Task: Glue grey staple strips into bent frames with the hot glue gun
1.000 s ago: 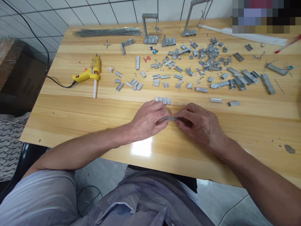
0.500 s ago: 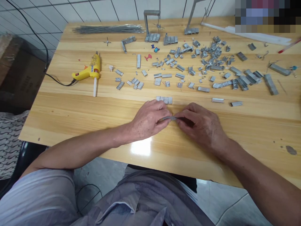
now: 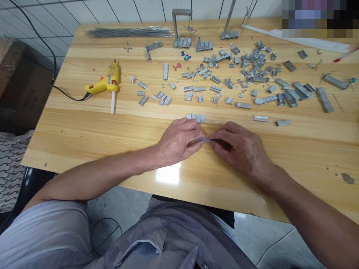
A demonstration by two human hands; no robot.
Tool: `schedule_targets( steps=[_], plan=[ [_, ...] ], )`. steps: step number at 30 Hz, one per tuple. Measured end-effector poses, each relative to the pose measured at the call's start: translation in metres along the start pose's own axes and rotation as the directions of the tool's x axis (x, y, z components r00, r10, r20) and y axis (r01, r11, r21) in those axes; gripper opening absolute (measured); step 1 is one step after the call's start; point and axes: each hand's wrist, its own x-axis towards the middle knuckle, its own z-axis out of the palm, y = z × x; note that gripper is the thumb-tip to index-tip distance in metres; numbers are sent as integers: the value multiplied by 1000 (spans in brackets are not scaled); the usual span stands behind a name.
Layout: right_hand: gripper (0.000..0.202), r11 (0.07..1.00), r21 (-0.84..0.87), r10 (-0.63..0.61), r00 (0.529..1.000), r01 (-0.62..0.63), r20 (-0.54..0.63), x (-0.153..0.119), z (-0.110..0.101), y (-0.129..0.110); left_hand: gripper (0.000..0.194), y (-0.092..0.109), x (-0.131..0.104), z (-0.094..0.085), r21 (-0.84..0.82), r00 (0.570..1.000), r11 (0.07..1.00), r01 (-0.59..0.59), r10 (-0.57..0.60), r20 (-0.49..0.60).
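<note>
Between my two hands is a thin grey strip of staples [image 3: 207, 140], slightly bowed, its middle bare between my fingertips. My left hand [image 3: 182, 142] pinches its left end with thumb and fingers closed. At the other end, my right hand [image 3: 242, 147] grips it the same way; the fingers cover most of that part. Just beyond my left fingers lies a small flat row of joined staple blocks [image 3: 196, 118], partly covered by the hand.
A yellow glue gun [image 3: 108, 82] with a white glue stick lies at left, its cord trailing off the table. Many loose staple pieces [image 3: 258, 59] are scattered beyond my hands. At the back stand a bent staple frame [image 3: 182, 12] and a bundle of thin wires [image 3: 129, 32].
Both hands keep their hold on the strip of staples, almost still. The whole view has shifted very slightly.
</note>
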Motion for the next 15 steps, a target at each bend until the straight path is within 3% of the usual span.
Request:
schedule_targets(
  steps=[7,15],
  plan=[
    [17,1000,-4,-9,1000,9,-11,1,1,1,16,1,0,0,-13,999,999,39,-39,30],
    [16,1000,4,7,1000,-7,-21,0,1,0,16,0,-3,1,-11,1000,1000,26,-26,-8]
  ],
)
